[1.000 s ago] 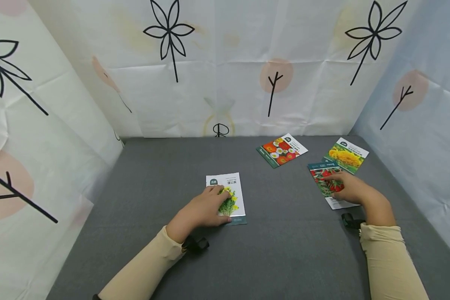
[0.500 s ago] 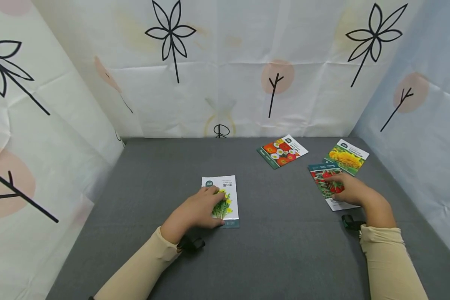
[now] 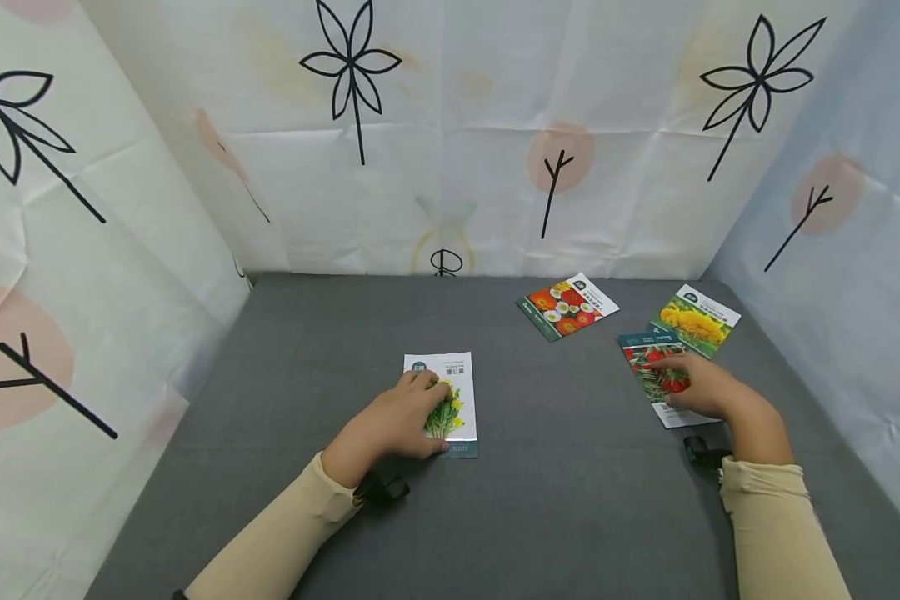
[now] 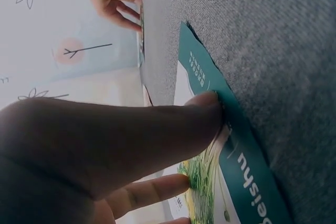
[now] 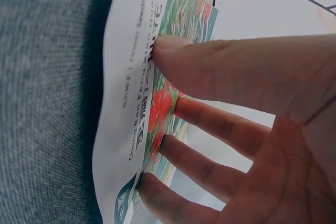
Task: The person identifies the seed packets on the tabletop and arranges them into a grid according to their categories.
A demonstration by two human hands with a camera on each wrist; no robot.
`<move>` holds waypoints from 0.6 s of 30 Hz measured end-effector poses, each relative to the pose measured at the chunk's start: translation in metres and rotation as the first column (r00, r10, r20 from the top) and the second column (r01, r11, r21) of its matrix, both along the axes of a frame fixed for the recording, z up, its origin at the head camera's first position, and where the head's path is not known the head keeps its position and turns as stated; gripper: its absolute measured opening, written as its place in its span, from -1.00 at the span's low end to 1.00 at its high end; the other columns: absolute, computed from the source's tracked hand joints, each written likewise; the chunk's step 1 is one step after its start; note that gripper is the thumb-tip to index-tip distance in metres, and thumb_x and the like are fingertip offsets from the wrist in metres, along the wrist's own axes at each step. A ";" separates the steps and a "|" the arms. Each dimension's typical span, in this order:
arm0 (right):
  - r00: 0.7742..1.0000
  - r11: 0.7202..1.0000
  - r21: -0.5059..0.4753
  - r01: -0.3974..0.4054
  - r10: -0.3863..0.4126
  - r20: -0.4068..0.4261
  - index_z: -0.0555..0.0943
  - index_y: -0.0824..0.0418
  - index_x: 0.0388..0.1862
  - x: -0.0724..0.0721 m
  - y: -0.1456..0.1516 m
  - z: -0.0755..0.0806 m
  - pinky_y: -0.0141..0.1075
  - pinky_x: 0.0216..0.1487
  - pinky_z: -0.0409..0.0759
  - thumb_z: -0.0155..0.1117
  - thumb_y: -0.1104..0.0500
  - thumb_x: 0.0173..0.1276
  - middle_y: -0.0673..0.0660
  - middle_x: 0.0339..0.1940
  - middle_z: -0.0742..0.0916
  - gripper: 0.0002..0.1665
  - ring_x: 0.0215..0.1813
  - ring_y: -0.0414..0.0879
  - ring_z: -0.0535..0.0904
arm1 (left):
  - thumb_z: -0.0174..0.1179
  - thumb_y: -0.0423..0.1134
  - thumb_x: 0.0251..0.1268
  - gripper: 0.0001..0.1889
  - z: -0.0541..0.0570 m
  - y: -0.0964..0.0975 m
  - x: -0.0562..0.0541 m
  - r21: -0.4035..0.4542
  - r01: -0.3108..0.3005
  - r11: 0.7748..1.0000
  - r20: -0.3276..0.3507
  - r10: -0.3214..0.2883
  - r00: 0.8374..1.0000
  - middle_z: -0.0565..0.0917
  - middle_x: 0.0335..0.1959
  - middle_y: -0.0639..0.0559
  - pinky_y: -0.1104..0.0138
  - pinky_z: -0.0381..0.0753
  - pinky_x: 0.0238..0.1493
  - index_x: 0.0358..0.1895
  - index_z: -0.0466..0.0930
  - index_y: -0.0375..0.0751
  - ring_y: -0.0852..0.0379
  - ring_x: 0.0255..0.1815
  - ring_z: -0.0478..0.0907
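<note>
My left hand (image 3: 396, 418) rests on a white seed packet (image 3: 461, 367) picturing yellow flowers. In the left wrist view its thumb presses the packet's green end strip (image 4: 252, 161), with the other fingertips spread on the picture. At the right, my right hand (image 3: 708, 387) touches a red-flowered seed packet (image 3: 641, 354). The right wrist view shows thumb and fingertips set down across the printed face of this packet (image 5: 128, 77), which bows slightly. Its far end meets the corner of a yellow-flower packet (image 3: 693, 321).
Farther back lies another seed packet (image 3: 567, 307) with orange, red and white flowers. The grey cloth-covered table (image 3: 330, 333) is bounded by patterned white cloth walls (image 3: 480, 200) at the back and both sides.
My left hand has slid the yellow-flowered white packet a little leftward, then stopped. My right hand stays on the red-flowered packet. The head view has shifted slightly.
</note>
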State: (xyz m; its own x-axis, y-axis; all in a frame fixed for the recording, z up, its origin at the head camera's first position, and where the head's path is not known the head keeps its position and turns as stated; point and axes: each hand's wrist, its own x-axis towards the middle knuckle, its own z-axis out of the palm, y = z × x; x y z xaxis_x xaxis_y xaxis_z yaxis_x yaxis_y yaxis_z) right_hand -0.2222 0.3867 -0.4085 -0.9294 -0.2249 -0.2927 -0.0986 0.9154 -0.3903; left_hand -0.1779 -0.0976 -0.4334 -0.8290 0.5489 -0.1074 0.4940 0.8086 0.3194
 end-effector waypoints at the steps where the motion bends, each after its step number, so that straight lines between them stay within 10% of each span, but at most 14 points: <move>1: 1.000 1.000 0.000 0.001 -0.001 -0.002 0.50 0.47 0.43 0.000 0.000 0.000 0.06 -0.04 0.60 0.48 0.33 0.28 0.68 0.38 0.42 -0.26 0.13 0.41 0.48 | 0.52 0.11 0.24 -0.29 0.000 0.000 0.000 0.004 0.000 1.000 0.001 0.000 1.000 0.45 0.44 -0.16 -0.10 0.63 0.26 0.40 0.53 -0.04 -0.18 0.48 0.36; 9: 1.000 1.000 0.016 0.004 -0.003 -0.016 0.52 0.47 0.40 -0.001 -0.001 0.000 0.29 0.10 0.59 0.49 0.31 0.27 0.69 0.39 0.41 -0.27 0.22 0.50 0.47 | 0.49 0.09 0.29 -0.13 0.001 -0.001 -0.001 -0.009 -0.019 1.000 0.071 0.019 0.997 0.09 0.76 -0.19 -0.26 0.35 0.55 0.63 0.36 0.02 -0.33 0.76 0.03; 18: 1.000 1.000 0.018 0.009 -0.010 0.002 0.49 0.47 0.44 -0.001 0.000 -0.001 0.27 0.08 0.59 0.47 0.31 0.29 0.71 0.40 0.37 -0.25 0.22 0.52 0.45 | 0.44 0.10 0.34 -0.14 0.004 -0.001 -0.002 -0.048 -0.002 0.999 0.103 0.007 0.995 0.16 0.75 -0.15 -0.23 0.28 0.60 0.66 0.32 0.03 -0.31 0.77 0.01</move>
State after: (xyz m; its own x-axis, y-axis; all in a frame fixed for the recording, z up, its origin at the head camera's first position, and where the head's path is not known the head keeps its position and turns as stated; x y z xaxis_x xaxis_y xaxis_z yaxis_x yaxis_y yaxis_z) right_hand -0.2236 0.3864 -0.4091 -0.9307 -0.2108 -0.2990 -0.0889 0.9230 -0.3744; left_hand -0.1800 -0.0984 -0.4297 -0.8146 0.5372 -0.2187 0.4566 0.8264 0.3295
